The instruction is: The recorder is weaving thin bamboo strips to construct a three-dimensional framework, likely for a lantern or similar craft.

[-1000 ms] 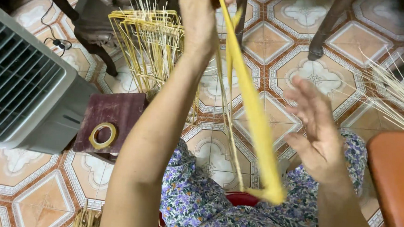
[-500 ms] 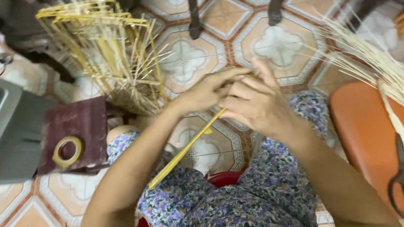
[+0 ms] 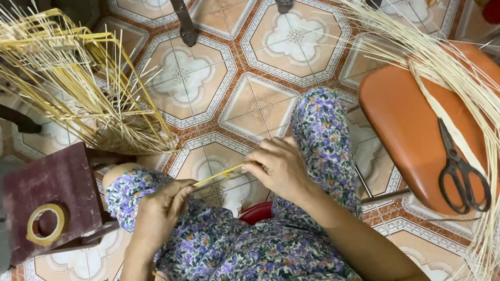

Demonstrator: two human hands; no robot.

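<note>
1. At the far left a dark red stool stands on the tiled floor, with a roll of tape lying flat on its top, close enough to reach without getting up.
2. Above it a half-woven frame of yellow splints rests on the floor, its loose ends bristling outward; it appears set aside, within arm's reach of the seated person.
3. The left hand is closed, thumb and fingers pinched on the lower end of a thin yellow strip, over the left knee of the flowered trousers.
4. The strip runs up and to the right, taut between the two hands and held above the lap, which likely keeps it straight for working.
5. The right hand is also curled shut, fingers folded over the upper end of the strip, beside the right knee.
6. A red seat edge shows between the legs.
7. To the right an orange chair serves as a worktop: black scissors lie on its seat, blades pointing away, beside a flat pale band.
8. A long bundle of pale reeds drapes across the chair and hangs off its right side, fanned so single strands can likely be drawn out.
</note>
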